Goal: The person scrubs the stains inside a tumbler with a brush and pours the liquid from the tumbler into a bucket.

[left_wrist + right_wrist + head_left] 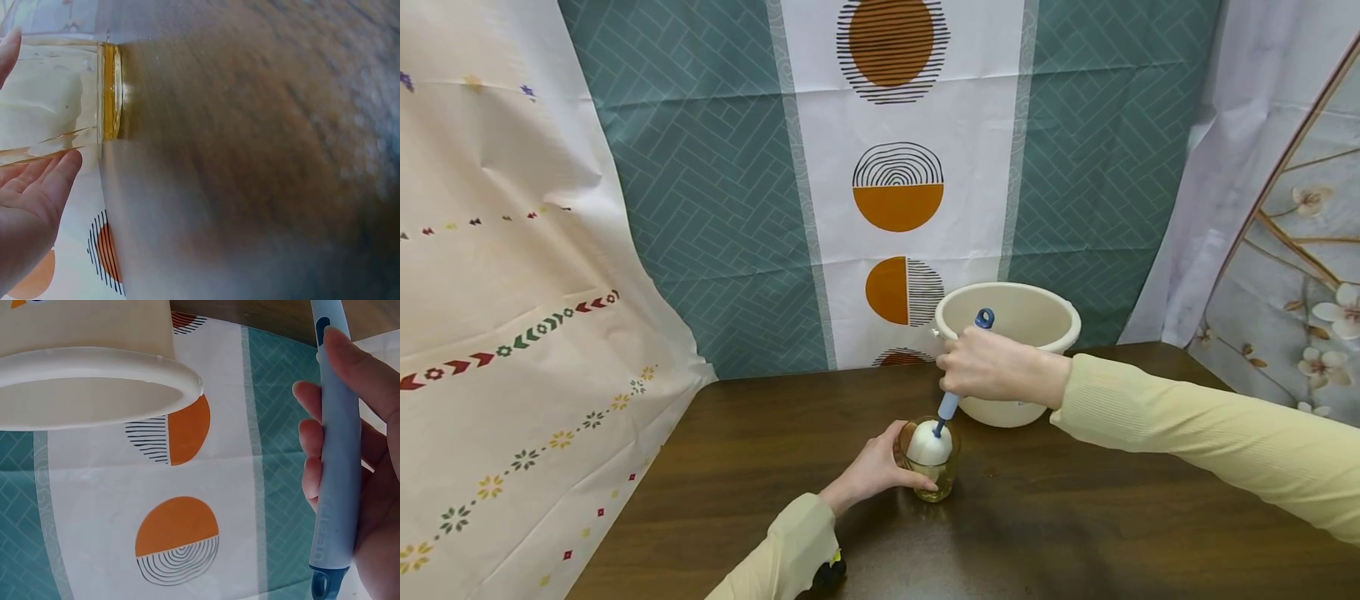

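An amber drinking glass (942,486) stands on the brown table, and my left hand (877,463) holds it from the left side with thumb and fingers around it. Inside the glass sits the white head (928,444) of a bottle brush. Its light blue handle (337,469) slants up out of the glass into my right hand (991,363). In the right wrist view the thumb and fingers of that hand wrap round the handle, leaving the dark blue hanging loop free. The left wrist view shows the glass base (112,94) and the white head blurred through its wall.
Behind my right hand a cream basin (1067,327) stands near the back edge of the brown table (752,467). A patterned teal and white curtain (700,208) hangs behind the table, with printed cloths at both sides.
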`<state>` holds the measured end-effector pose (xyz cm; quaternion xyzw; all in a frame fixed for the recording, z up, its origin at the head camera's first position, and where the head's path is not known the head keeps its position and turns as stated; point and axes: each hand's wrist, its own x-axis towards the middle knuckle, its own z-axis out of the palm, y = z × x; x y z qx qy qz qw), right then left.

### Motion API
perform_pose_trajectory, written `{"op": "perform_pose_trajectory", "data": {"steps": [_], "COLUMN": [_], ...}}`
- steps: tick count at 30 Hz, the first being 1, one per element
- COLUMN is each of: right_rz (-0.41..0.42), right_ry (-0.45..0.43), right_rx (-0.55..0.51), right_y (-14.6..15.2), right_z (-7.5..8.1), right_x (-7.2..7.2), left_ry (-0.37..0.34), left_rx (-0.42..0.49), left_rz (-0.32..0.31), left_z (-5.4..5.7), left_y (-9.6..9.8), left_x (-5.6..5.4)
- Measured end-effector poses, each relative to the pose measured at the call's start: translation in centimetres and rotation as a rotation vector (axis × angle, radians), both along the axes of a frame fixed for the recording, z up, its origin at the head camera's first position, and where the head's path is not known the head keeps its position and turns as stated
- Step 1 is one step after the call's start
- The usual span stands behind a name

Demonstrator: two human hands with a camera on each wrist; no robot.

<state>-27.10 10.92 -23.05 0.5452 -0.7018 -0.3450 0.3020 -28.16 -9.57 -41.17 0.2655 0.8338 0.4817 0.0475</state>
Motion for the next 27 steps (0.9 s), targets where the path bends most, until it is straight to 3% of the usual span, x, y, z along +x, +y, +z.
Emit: {"op": "perform_pose_trajectory", "data": {"steps": [15,27], "right_rz": [-0.02,0.042], "right_ry": [-0.008,-0.048], "right_rx": [0.011,0.018], "right_y": [0.8,2.0], "right_z": [0.1,-0.1], "right_x": [-0.4,-0.5], "left_ry": [0.023,0.015], "left_rx": [-0.013,-0.001], "left_rz": [0.01,-0.003], "left_z": [-0.2,-0.2], "left_y": [-0.1,0.0], "left_x": [-0.2,-0.1]}}
